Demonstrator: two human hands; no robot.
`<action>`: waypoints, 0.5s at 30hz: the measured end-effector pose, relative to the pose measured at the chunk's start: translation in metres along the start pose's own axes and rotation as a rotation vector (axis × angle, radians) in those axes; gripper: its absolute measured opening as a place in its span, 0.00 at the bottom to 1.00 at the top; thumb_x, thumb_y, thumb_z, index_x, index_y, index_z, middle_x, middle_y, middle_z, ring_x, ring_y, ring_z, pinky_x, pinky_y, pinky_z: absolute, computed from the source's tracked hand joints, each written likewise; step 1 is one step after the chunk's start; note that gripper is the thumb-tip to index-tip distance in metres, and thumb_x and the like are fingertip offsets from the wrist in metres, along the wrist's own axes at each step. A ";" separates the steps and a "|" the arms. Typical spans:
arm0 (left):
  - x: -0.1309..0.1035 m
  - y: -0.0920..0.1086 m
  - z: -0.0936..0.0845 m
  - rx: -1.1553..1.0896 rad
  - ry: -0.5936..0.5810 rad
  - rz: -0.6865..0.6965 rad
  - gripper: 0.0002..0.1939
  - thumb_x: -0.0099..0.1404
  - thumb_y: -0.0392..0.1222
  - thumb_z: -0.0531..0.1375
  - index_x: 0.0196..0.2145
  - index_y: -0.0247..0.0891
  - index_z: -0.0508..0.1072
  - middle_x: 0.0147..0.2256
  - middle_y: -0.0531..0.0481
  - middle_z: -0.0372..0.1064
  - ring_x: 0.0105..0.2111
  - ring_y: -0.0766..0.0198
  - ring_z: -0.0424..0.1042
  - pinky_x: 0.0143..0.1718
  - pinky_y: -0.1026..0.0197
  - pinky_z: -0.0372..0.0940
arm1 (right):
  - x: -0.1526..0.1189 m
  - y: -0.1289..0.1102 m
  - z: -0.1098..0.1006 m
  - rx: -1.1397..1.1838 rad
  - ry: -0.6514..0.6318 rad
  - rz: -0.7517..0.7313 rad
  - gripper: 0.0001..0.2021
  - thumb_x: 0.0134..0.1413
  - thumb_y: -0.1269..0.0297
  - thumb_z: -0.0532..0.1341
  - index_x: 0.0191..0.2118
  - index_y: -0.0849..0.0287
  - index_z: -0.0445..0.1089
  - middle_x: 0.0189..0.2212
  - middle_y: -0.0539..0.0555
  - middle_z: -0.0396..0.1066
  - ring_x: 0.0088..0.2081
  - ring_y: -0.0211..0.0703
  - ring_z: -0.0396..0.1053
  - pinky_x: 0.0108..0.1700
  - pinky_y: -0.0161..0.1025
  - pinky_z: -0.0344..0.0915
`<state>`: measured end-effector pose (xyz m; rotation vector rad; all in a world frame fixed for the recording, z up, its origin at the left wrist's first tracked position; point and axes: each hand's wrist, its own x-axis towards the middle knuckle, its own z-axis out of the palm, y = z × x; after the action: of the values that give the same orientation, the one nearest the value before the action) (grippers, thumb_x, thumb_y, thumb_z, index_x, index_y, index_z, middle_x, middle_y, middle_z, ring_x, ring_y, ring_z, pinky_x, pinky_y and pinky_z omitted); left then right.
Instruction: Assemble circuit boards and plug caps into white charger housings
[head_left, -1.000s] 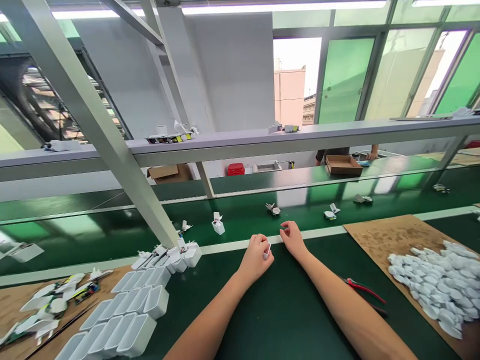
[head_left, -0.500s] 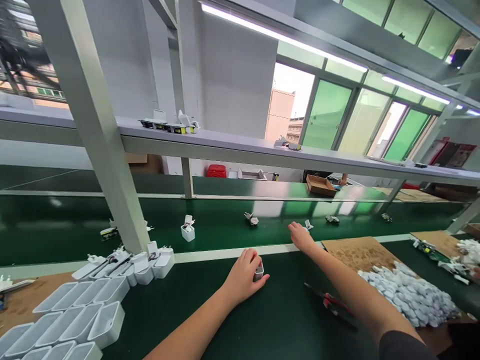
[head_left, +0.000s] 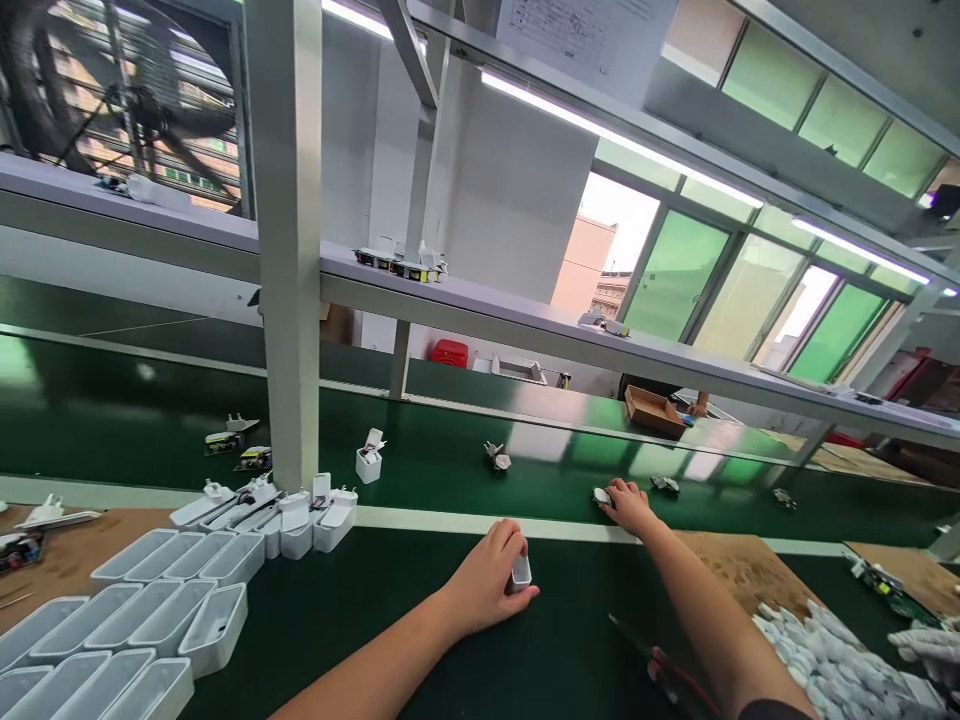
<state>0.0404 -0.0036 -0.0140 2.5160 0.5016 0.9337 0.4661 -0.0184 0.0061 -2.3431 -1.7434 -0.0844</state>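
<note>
My left hand (head_left: 491, 580) is closed round a small white box (head_left: 520, 571) with an open top, above the green work surface (head_left: 420, 600). Further off to the right, my right hand (head_left: 628, 503) reaches over the belt, its fingers closed on a small white part (head_left: 601, 496). Red-handled pliers (head_left: 664, 668) lie below my right forearm. On the belt left of my right hand are a white part with prongs (head_left: 497, 458) and a white box with a raised lid (head_left: 369, 457).
Rows of white trays (head_left: 214, 628) fill the left, beside a metal post (head_left: 291, 250). White pieces (head_left: 814, 650) are heaped at right near cardboard (head_left: 727, 565). A shelf (head_left: 487, 305) crosses above the belt (head_left: 442, 480). A person's hand (head_left: 699, 404) shows far back.
The view has turned left and tilted. My right hand has closed on the small white part on the belt. My left hand still holds the white box, whose opening shows more.
</note>
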 end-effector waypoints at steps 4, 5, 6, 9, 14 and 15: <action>0.000 -0.001 -0.001 -0.057 -0.059 -0.048 0.24 0.59 0.45 0.73 0.48 0.43 0.67 0.53 0.43 0.65 0.49 0.50 0.72 0.50 0.50 0.73 | -0.002 -0.021 -0.009 0.171 -0.013 0.045 0.19 0.68 0.51 0.67 0.55 0.59 0.73 0.57 0.59 0.73 0.56 0.53 0.73 0.58 0.56 0.72; 0.000 -0.001 -0.002 -0.070 -0.070 -0.057 0.24 0.60 0.45 0.73 0.48 0.43 0.66 0.54 0.43 0.65 0.50 0.50 0.72 0.51 0.49 0.73 | -0.004 -0.029 -0.011 0.236 -0.020 0.051 0.19 0.66 0.48 0.67 0.52 0.59 0.74 0.55 0.59 0.73 0.55 0.54 0.72 0.57 0.55 0.71; 0.000 -0.002 -0.002 -0.082 -0.079 -0.061 0.25 0.60 0.45 0.73 0.48 0.43 0.66 0.55 0.42 0.65 0.51 0.49 0.72 0.53 0.48 0.73 | -0.006 -0.038 -0.013 0.311 -0.035 0.052 0.21 0.64 0.45 0.67 0.49 0.59 0.73 0.52 0.59 0.74 0.54 0.54 0.71 0.56 0.53 0.70; 0.001 -0.003 -0.003 -0.112 -0.077 -0.033 0.26 0.60 0.44 0.73 0.51 0.44 0.66 0.58 0.41 0.64 0.55 0.48 0.71 0.58 0.45 0.71 | -0.020 -0.072 -0.016 0.573 -0.145 0.035 0.28 0.59 0.33 0.62 0.43 0.57 0.71 0.43 0.58 0.75 0.47 0.53 0.72 0.49 0.47 0.69; -0.001 -0.002 -0.004 -0.103 0.069 0.083 0.38 0.61 0.44 0.73 0.63 0.44 0.60 0.63 0.37 0.61 0.65 0.43 0.65 0.68 0.40 0.64 | -0.068 -0.131 -0.022 0.994 -0.531 0.026 0.36 0.61 0.25 0.51 0.42 0.58 0.70 0.33 0.54 0.74 0.32 0.46 0.73 0.42 0.45 0.73; -0.002 -0.001 -0.003 -0.085 0.107 0.106 0.40 0.62 0.44 0.73 0.66 0.44 0.58 0.65 0.36 0.60 0.66 0.42 0.64 0.69 0.38 0.63 | -0.079 -0.139 -0.025 1.055 -0.615 0.038 0.35 0.62 0.26 0.50 0.42 0.58 0.70 0.32 0.53 0.73 0.30 0.44 0.73 0.41 0.45 0.73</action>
<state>0.0368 -0.0026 -0.0130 2.4455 0.3559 1.1106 0.3124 -0.0596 0.0359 -1.6275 -1.3647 1.3239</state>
